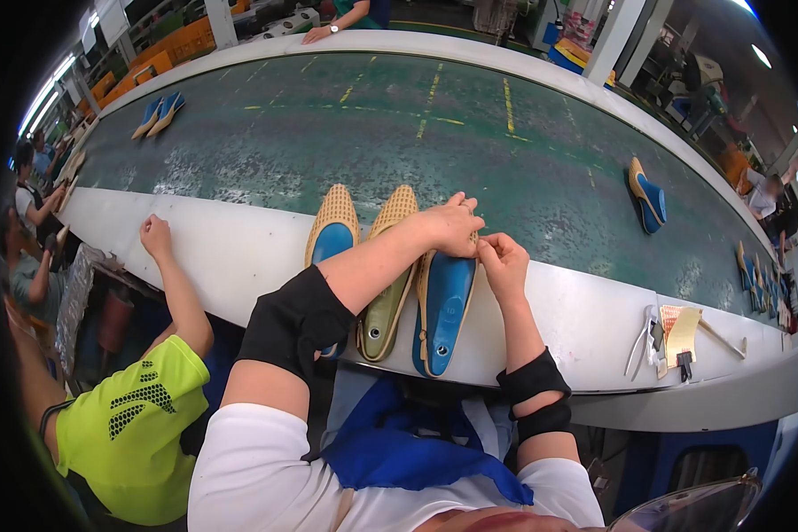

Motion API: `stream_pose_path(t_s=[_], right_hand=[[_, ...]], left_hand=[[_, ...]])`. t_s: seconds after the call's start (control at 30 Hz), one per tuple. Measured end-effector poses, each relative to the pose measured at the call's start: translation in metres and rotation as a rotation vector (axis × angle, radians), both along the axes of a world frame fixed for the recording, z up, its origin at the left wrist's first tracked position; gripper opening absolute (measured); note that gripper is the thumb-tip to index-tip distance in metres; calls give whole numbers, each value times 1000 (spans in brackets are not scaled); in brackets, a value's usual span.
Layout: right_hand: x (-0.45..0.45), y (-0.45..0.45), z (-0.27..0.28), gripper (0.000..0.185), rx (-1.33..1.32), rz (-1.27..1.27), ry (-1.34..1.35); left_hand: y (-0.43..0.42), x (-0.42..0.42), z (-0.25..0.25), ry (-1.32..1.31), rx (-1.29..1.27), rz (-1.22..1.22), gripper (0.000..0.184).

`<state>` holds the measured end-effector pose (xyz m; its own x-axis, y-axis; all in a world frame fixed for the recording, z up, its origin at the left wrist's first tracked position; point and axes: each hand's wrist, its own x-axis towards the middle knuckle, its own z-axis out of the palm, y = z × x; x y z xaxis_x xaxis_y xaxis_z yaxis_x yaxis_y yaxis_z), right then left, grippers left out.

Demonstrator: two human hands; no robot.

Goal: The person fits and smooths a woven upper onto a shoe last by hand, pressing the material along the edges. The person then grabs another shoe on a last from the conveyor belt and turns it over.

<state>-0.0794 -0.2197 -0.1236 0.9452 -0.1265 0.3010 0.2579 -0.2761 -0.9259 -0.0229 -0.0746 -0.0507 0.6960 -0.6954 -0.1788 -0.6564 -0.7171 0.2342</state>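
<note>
Three tan woven shoes lie side by side, toes away from me, on the white ledge: a blue-lined shoe [336, 235] on the left, a green-lined shoe [383, 309] in the middle and another blue-lined shoe [446, 301] on the right. My left hand [452, 228] reaches across the first two and is closed over the toe of the right shoe, which it mostly hides. Beside that toe, my right hand [504, 262] has its thumb and finger pinched together at the shoe's edge. What the pinch holds is too small to make out.
Beyond the ledge [567, 310] runs a wide green conveyor belt [372, 133] carrying a shoe pair [160, 115], a blue-lined shoe [649, 197] and several more at far right. Pliers [641, 341], clipped cards [680, 332] and a hammer [723, 338] lie right. A co-worker's arm [179, 288] is close left.
</note>
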Motion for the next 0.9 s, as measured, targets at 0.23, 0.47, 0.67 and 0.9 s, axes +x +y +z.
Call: stream_pose_path(t_s=[0.23, 0.47, 0.67, 0.9], right_hand=[[-1, -12, -4, 12, 19, 6, 6], [2, -18, -10, 15, 63, 1, -9], [1, -23, -9, 15, 61, 0, -28], [-2, -29, -5, 14, 31, -6, -2]], left_hand=[[-11, 0, -2, -1, -3, -21, 58], [-17, -1, -5, 1, -15, -10, 59], [-22, -3, -4, 23, -15, 10, 58], [-30, -4, -3, 21, -4, 16, 57]])
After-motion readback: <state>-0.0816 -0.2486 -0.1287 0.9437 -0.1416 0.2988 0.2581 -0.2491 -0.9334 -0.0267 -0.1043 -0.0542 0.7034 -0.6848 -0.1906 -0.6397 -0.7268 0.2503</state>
